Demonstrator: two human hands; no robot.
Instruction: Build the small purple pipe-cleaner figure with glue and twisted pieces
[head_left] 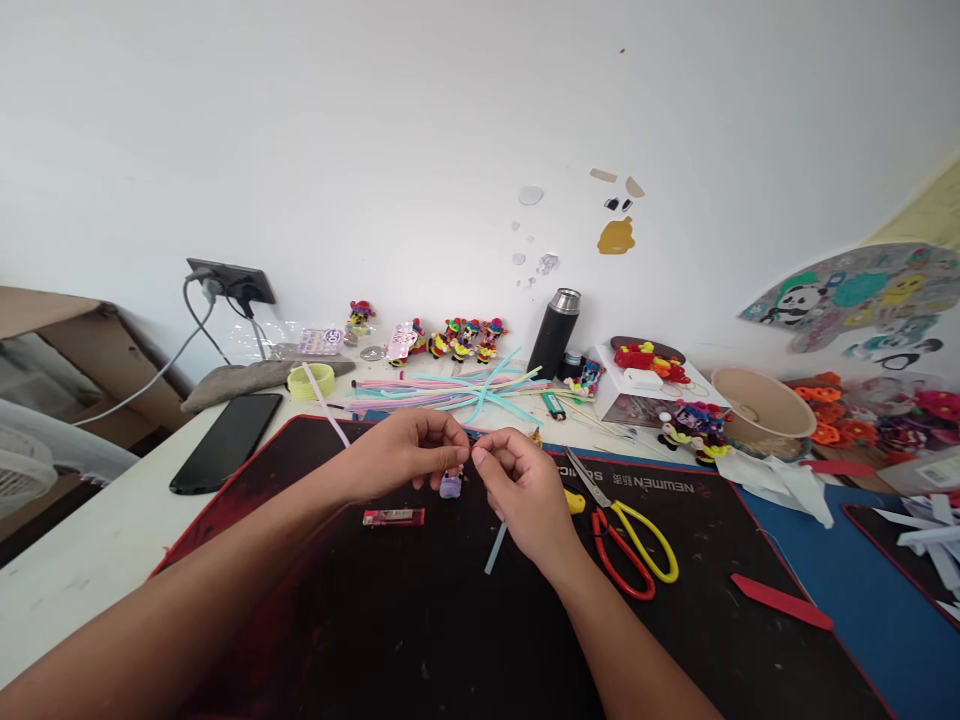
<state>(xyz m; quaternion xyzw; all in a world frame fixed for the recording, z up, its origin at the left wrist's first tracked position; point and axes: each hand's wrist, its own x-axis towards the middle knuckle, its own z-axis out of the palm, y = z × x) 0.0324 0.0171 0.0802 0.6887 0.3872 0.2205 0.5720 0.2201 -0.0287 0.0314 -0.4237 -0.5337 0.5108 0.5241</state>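
My left hand (412, 450) and my right hand (521, 485) meet above the black mat (420, 630), thumbs and fingertips pinched close together. What lies between the fingertips is too small to make out. Just below them shows a small pale purple piece (450, 486), partly covered by fingers. A pale pink strip (324, 402) runs up and left from behind my left hand. Under my right hand a light grey-blue strip (495, 550) sticks out. A red lighter (394, 517) lies below my left hand. Scissors (630, 540) with one red and one yellow handle rest right of my right hand.
Pastel fuzzy stems (442, 392) lie behind the mat, near a black thermos (555, 333) and several small colourful figures (469, 340). On the left are a phone (226, 443) and green tape roll (311, 381). A white box (626, 395) and beige bowl (765, 402) stand right.
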